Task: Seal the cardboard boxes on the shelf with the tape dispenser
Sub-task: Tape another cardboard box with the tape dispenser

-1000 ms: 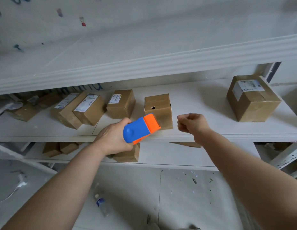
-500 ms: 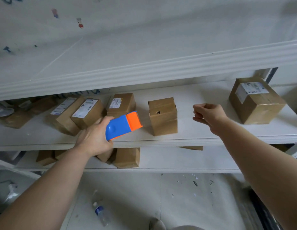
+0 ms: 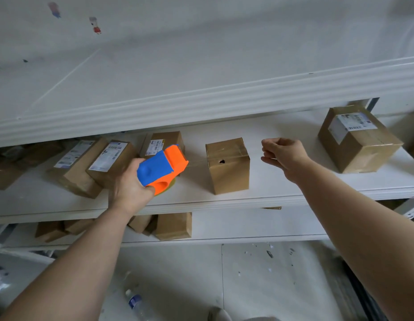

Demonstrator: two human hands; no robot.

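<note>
My left hand [image 3: 128,184] grips a blue and orange tape dispenser [image 3: 162,169] over the middle shelf [image 3: 282,200], left of a small upright cardboard box [image 3: 228,165] with a dark hole in its front. A strip of clear tape [image 3: 254,154] stretches from the dispenser across the top of that box to my right hand [image 3: 284,154], whose curled fingers pinch the tape's end just right of the box. Both hands hover above the shelf, one on each side of the box.
Several labelled boxes [image 3: 108,163] lie to the left on the same shelf, and a larger box [image 3: 358,140] sits at the right. The shelf above overhangs closely. More boxes [image 3: 173,225] stand on the lower shelf. A plastic bottle [image 3: 136,304] lies on the floor.
My hands have moved apart and further in over the shelf: the left with the dispenser now left of the small box, the right beyond its right side, tape drawn out between them.
</note>
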